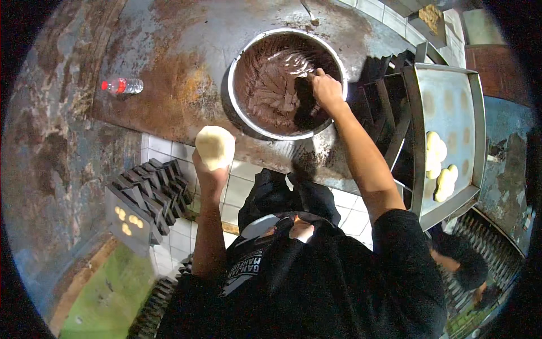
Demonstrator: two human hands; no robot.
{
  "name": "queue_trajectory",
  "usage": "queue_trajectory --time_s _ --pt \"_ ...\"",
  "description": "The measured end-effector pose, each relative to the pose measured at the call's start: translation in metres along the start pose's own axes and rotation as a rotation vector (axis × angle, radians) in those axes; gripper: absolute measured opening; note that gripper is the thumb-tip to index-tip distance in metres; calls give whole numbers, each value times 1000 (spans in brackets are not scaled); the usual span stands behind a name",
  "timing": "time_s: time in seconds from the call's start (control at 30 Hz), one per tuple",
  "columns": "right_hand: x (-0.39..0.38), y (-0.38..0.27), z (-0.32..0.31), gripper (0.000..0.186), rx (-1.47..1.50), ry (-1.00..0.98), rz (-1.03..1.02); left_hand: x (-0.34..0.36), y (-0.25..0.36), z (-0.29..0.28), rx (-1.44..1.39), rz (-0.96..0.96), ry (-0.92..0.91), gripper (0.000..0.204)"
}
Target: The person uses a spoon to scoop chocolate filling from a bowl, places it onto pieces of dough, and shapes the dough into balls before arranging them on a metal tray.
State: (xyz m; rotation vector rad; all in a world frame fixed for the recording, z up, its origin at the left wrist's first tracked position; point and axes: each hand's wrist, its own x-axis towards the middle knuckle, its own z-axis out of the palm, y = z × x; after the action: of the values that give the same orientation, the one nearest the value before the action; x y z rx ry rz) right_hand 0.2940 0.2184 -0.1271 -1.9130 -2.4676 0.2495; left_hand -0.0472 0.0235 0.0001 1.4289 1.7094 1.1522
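A large metal bowl (231, 85) on the worn table holds thick brown paste (265, 93). My right hand (327, 91) is inside the bowl's upper right, closed on a utensil whose end is in the paste and hard to make out. My left hand (209, 172) holds up a flattened round of pale dough (215, 146) below and left of the bowl, over the table's front edge.
At right, a metal tray (446, 101) with dough shapes (445, 183) rests by dark stacked trays (384, 113). A red-capped bottle (127, 86) lies on the table (169, 51). At lower left are stacked trays (152, 189) with small dough pieces. Another person (463, 265) is at lower right.
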Motion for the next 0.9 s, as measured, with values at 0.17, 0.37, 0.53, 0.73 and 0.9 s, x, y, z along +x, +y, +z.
queue_trajectory --time_s 0.17,0.37,0.53,0.73,0.9 --pt "-16 -7 5 24 93 -155 -2 -4 -22 12 -157 -91 107 43" --pt "-53 -22 -70 27 702 -405 43 23 1 31 -104 -157 -141 36" --pt "-112 -83 -166 25 1032 -149 -163 39 31 64 -105 -23 -217 38" --pt "-168 -126 -157 67 533 266 -161 57 56 80 -141 185 -268 32" --pt "-233 -93 -72 41 814 322 148 48 36 94 -121 25 -198 26"
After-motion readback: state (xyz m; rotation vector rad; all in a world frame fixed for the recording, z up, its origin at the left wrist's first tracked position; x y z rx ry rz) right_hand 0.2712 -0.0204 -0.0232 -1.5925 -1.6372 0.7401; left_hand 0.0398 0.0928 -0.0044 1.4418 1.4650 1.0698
